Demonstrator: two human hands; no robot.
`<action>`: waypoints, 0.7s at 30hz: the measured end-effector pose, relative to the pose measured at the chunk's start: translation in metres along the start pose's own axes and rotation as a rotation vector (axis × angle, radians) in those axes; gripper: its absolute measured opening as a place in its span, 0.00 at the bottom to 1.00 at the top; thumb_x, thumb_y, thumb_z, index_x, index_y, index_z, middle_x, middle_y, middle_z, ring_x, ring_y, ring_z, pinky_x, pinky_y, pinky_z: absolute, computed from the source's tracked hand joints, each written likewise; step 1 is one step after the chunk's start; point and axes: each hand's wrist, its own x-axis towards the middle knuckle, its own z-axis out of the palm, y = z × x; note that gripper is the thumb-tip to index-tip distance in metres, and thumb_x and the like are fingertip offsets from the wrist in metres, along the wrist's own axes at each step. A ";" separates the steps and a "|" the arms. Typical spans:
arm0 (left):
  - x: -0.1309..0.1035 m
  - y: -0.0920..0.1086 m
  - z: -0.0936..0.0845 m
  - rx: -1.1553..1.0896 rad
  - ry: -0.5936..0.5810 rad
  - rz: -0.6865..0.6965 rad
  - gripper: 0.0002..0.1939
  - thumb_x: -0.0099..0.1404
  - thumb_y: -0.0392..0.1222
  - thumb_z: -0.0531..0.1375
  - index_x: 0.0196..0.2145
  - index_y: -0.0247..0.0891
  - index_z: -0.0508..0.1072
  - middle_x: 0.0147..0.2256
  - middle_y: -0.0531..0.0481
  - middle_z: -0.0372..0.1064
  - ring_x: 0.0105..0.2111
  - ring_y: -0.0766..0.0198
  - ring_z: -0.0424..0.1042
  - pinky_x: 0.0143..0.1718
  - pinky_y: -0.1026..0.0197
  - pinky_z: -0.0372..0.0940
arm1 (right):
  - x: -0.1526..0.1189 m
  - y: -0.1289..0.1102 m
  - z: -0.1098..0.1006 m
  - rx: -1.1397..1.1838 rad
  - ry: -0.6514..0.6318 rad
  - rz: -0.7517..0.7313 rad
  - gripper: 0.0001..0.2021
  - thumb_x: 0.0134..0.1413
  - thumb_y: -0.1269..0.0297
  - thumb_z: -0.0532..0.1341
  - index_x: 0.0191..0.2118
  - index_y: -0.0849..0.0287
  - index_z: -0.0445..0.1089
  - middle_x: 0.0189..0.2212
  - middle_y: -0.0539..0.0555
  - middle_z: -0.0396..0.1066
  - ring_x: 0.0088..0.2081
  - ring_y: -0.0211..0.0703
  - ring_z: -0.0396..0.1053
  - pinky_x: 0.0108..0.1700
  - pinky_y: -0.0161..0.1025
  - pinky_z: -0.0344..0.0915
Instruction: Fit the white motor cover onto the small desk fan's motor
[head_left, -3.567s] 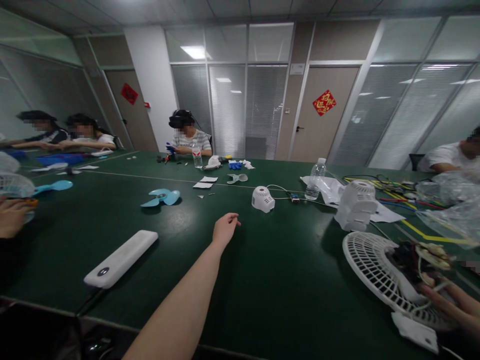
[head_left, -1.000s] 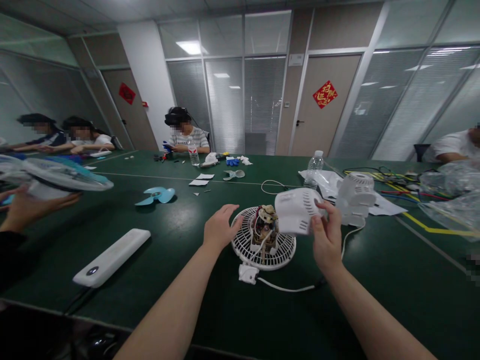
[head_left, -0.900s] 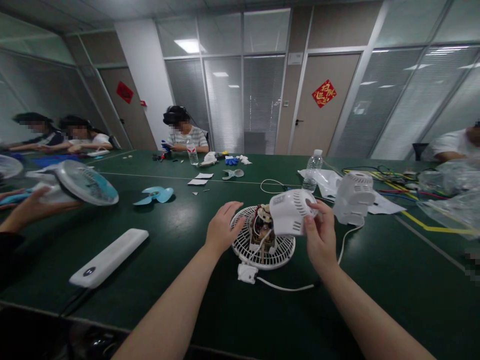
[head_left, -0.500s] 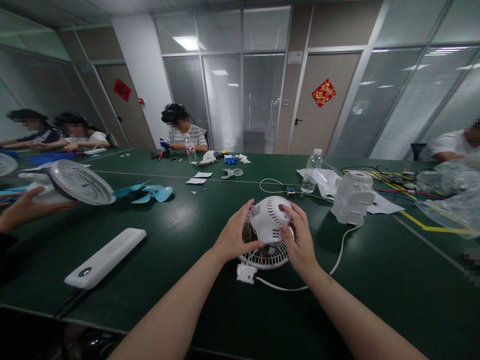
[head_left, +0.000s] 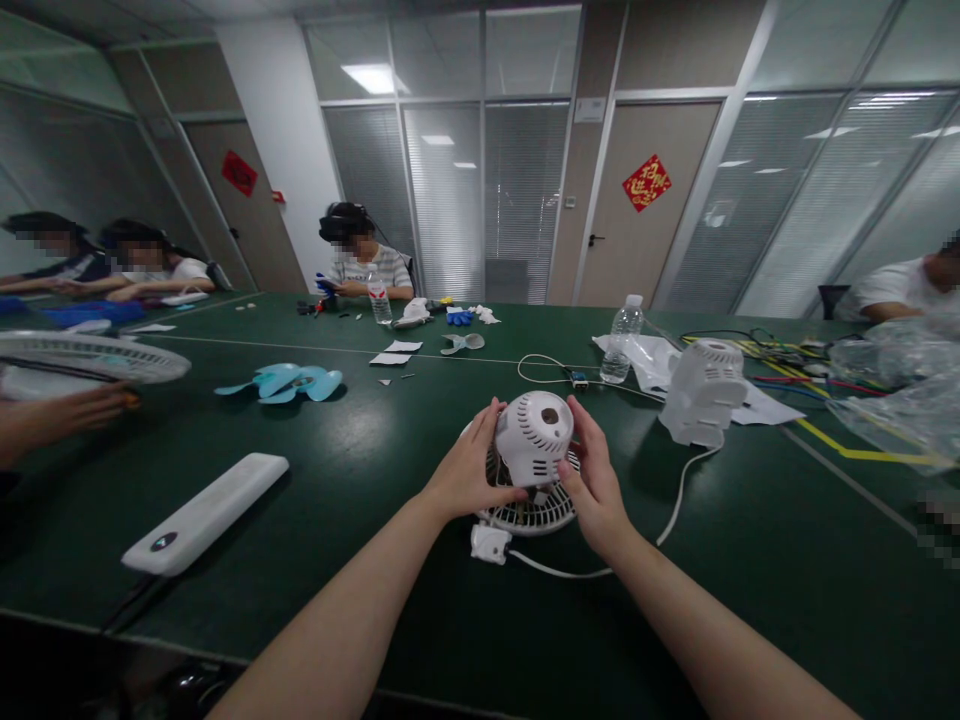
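Note:
A white vented motor housing (head_left: 534, 440) with a round hole in its top sits over a round white fan grille (head_left: 536, 515) on the green table. My left hand (head_left: 469, 465) grips the housing's left side, thumb along its lower edge. On the right side, my right hand (head_left: 596, 480) holds it with thumb and fingers. Just in front of the grille lies a small white part (head_left: 490, 543), from which a white cable (head_left: 559, 573) runs right to a white fan base (head_left: 703, 393).
A white power bank (head_left: 206, 513) and blue fan blades (head_left: 289, 382) lie to the left. A co-worker's hand (head_left: 71, 415) holds another grille at the far left. Behind stand a water bottle (head_left: 622, 342) and a USB cable; wires and plastic bags are at right.
My right fingers have moved off the housing's top to its right side, uncovering the round hole. At the left, the co-worker's grille has shifted left and tilted flatter.

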 end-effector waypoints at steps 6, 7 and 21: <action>-0.003 -0.002 -0.002 -0.148 0.022 -0.019 0.56 0.53 0.55 0.66 0.66 0.42 0.35 0.66 0.37 0.43 0.63 0.42 0.51 0.62 0.39 0.50 | -0.002 0.006 0.001 0.025 0.018 -0.019 0.29 0.62 0.56 0.54 0.65 0.46 0.45 0.67 0.52 0.42 0.65 0.53 0.48 0.62 0.56 0.56; -0.004 -0.003 -0.002 -0.163 0.020 -0.026 0.54 0.54 0.56 0.65 0.66 0.42 0.36 0.65 0.37 0.44 0.63 0.42 0.51 0.62 0.39 0.50 | -0.002 0.008 0.001 0.022 0.011 -0.014 0.29 0.62 0.56 0.54 0.65 0.46 0.45 0.67 0.52 0.42 0.65 0.53 0.48 0.62 0.56 0.57; -0.003 -0.013 -0.007 -0.044 -0.108 -0.072 0.53 0.55 0.59 0.63 0.67 0.41 0.38 0.66 0.37 0.42 0.63 0.41 0.49 0.61 0.36 0.49 | -0.003 0.016 -0.004 -0.087 -0.035 0.026 0.28 0.61 0.57 0.56 0.64 0.47 0.47 0.67 0.53 0.43 0.65 0.52 0.47 0.62 0.57 0.54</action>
